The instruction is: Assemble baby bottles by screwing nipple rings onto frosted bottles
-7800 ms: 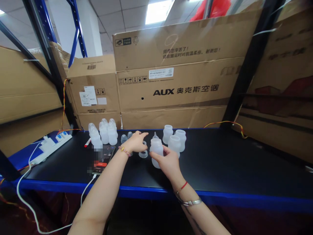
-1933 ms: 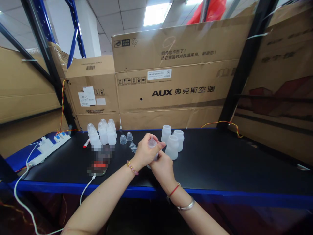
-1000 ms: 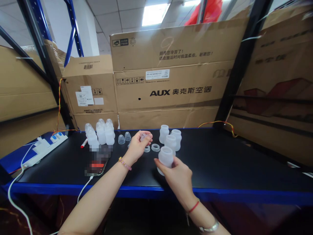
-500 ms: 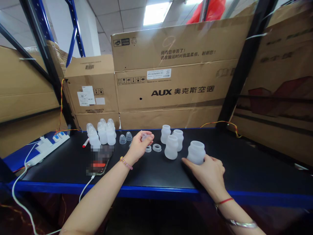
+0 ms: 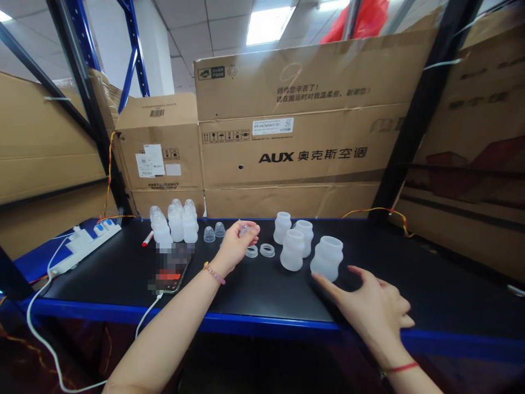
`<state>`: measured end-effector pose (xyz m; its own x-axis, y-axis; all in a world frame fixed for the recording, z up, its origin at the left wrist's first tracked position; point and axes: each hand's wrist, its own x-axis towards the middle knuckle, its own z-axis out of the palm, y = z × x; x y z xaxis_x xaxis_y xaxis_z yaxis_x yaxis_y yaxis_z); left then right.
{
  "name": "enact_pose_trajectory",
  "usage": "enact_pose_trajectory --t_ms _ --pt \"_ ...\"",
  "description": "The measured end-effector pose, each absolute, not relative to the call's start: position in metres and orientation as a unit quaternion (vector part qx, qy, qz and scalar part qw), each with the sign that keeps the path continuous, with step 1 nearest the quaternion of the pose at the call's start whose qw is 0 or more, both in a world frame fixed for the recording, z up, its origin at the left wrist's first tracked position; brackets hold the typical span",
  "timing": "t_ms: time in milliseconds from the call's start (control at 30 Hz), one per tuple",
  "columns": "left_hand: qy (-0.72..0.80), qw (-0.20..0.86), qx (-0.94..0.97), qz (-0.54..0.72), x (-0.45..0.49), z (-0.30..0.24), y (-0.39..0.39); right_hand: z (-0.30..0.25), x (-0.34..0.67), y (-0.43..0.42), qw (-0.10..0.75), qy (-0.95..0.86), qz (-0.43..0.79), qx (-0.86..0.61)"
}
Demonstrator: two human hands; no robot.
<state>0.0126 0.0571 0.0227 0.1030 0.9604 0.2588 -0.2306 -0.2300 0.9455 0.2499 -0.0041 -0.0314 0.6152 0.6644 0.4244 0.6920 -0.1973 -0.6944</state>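
Clear plastic in the left hand (image 5: 235, 247), is it?

Yes, a small nipple (image 5: 245, 230), pinched between thumb and fingertips, just above the table (image 5: 389, 257).

And the right hand (image 5: 371, 311)?

Open, fingers spread, holding nothing. Its fingertips (image 5: 315, 278) stop just short of the nearest bottle (image 5: 327, 259), which stands upright on the table.

What else is close by?

Two flat rings (image 5: 259, 251) lie just past the left hand, between it and the bottles. Beside the nearest bottle stand three more frosted bottles (image 5: 292, 250), all upright and close together.

Further left?

Two small clear cups (image 5: 215, 232), then a tight cluster of upright bottles (image 5: 176, 223). In front of those lies a blurred phone (image 5: 170, 272) on a white cable (image 5: 147, 307), with a red-capped marker (image 5: 147, 238) and a power strip (image 5: 86, 246) off to the side.

And behind it all?

Cardboard boxes (image 5: 303, 153), stacked against the table's back edge, one printed AUX
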Motion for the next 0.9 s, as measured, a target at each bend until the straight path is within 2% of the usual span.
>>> enact_pose_trajectory --t_ms 67,167,233,267,333,400,467,533,700,800,900 --pt "0.347 0.515 0.528 0.579 0.012 0.024 0.057 -0.018 0.239 -0.020 0.475 -0.442 -0.002 -0.761" --pt "0.365 0.520 0.516 0.575 0.011 0.026 0.058 0.000 0.212 -0.043 0.560 -0.474 -0.082 -0.675" --pt "0.356 0.550 0.497 0.569 0.010 0.027 0.059 0.006 0.192 -0.049 0.597 -0.475 -0.088 -0.640" --pt "0.341 0.574 0.486 0.564 0.009 0.028 0.059 0.007 0.183 -0.048 0.606 -0.486 -0.046 -0.627" --pt "0.311 0.629 0.463 0.541 0.008 0.028 0.060 0.004 0.166 -0.039 0.602 -0.500 0.128 -0.609" --pt "0.297 0.674 0.446 0.508 0.008 0.027 0.059 0.000 0.151 -0.024 0.559 -0.473 0.296 -0.613" --pt "0.291 0.684 0.453 0.492 0.009 0.025 0.058 -0.003 0.137 -0.008 0.534 -0.484 0.344 -0.602" --pt "0.299 0.651 0.492 0.495 0.010 0.023 0.057 -0.001 0.125 0.004 0.522 -0.469 0.398 -0.590" --pt "0.336 0.510 0.608 0.508 0.009 0.015 0.059 0.017 0.113 0.025 0.447 -0.347 0.628 -0.534" --pt "0.358 0.440 0.663 0.489 0.008 0.008 0.064 0.020 0.119 0.037 0.430 -0.294 0.691 -0.500" --pt "0.387 0.417 0.680 0.462 0.007 0.003 0.067 0.013 0.127 0.046 0.443 -0.285 0.710 -0.468"
